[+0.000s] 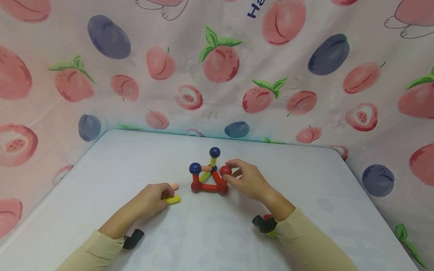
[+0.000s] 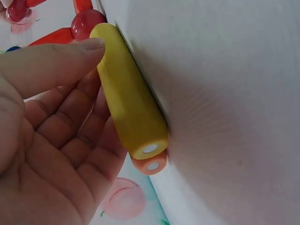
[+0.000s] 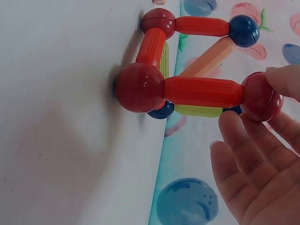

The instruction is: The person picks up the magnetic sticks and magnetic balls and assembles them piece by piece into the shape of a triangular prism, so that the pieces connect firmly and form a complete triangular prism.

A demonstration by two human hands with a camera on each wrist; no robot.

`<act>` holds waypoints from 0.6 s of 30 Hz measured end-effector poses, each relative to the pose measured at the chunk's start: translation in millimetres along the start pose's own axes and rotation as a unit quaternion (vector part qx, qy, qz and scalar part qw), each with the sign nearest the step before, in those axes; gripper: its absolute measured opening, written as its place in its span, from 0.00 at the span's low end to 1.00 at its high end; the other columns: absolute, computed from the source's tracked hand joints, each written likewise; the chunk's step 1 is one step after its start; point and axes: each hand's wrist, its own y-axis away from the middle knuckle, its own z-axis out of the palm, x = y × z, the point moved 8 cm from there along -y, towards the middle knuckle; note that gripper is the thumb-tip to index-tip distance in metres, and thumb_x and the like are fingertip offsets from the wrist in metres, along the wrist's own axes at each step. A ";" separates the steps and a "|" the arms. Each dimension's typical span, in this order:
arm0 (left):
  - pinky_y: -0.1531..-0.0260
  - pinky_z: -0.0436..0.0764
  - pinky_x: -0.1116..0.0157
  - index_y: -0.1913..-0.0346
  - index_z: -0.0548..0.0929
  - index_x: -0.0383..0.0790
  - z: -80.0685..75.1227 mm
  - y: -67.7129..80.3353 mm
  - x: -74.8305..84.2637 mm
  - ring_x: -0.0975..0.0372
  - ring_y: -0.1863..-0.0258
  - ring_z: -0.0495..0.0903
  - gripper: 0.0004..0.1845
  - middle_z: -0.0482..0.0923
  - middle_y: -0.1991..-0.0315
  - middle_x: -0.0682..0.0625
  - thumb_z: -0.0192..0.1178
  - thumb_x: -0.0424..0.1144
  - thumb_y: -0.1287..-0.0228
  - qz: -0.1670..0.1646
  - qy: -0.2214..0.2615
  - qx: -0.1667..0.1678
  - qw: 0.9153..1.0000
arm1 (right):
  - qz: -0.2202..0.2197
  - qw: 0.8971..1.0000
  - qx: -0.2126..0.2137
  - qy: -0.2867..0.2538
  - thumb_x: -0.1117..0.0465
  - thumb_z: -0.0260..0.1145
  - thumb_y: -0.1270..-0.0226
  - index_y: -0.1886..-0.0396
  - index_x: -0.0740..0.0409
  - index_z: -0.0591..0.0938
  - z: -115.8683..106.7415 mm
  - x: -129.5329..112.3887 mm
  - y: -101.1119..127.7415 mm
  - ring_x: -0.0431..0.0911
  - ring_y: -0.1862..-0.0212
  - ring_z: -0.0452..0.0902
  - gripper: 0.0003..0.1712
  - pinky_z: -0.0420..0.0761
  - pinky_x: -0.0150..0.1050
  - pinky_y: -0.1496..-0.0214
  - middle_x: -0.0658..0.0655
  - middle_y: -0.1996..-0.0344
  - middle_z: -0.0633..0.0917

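A frame of magnetic building rods and balls stands on the white table: red rods [image 1: 209, 187], red balls [image 3: 139, 87], blue balls [image 1: 214, 152], yellow-green rods and an orange rod [image 3: 207, 57]. My right hand [image 1: 249, 180] pinches the red ball [image 1: 225, 171] on top of the frame's right upright red rod [image 3: 204, 92], between thumb and fingers. Left of the frame, my left hand [image 1: 152, 199] holds a yellow rod [image 2: 131, 93] low at the tabletop, thumb on its near side and fingers behind. An orange rod [image 2: 151, 165] lies beside it, mostly hidden behind the yellow one.
A dark curved object [image 1: 133, 239] is beside the left sleeve. Another dark curved object [image 1: 264, 224] is by the right sleeve, with red and yellow-green pieces partly hidden under the forearm. A fruit-print cloth [image 1: 217, 98] hangs behind the table [image 1: 142, 158].
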 end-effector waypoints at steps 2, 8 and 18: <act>0.50 0.80 0.54 0.58 0.83 0.41 2.7 0.1 0.0 0.60 0.59 0.78 0.12 0.81 0.62 0.53 0.67 0.25 0.42 -0.006 0.000 -0.005 1.000 | -0.001 1.000 0.000 0.000 0.57 0.70 0.32 0.36 0.57 0.76 0.1 0.0 0.3 0.49 0.51 0.81 0.27 0.84 0.38 0.58 0.55 0.44 0.82; 0.48 0.79 0.54 0.58 0.84 0.43 9.3 0.5 2.1 0.61 0.59 0.78 0.12 0.81 0.60 0.54 0.69 0.26 0.42 -0.011 -0.007 -0.015 1.000 | -0.005 1.000 0.000 -0.002 0.58 0.70 0.32 0.36 0.58 0.76 0.4 -0.3 0.5 0.50 0.51 0.81 0.27 0.84 0.38 0.58 0.56 0.45 0.82; 0.52 0.80 0.56 0.56 0.85 0.46 4.1 7.0 44.2 0.63 0.59 0.80 0.09 0.82 0.63 0.60 0.70 0.32 0.38 0.112 0.009 0.002 0.994 | -0.001 1.000 0.000 0.000 0.57 0.70 0.32 0.36 0.57 0.76 -0.4 0.2 1.0 0.50 0.51 0.81 0.27 0.84 0.38 0.58 0.55 0.45 0.82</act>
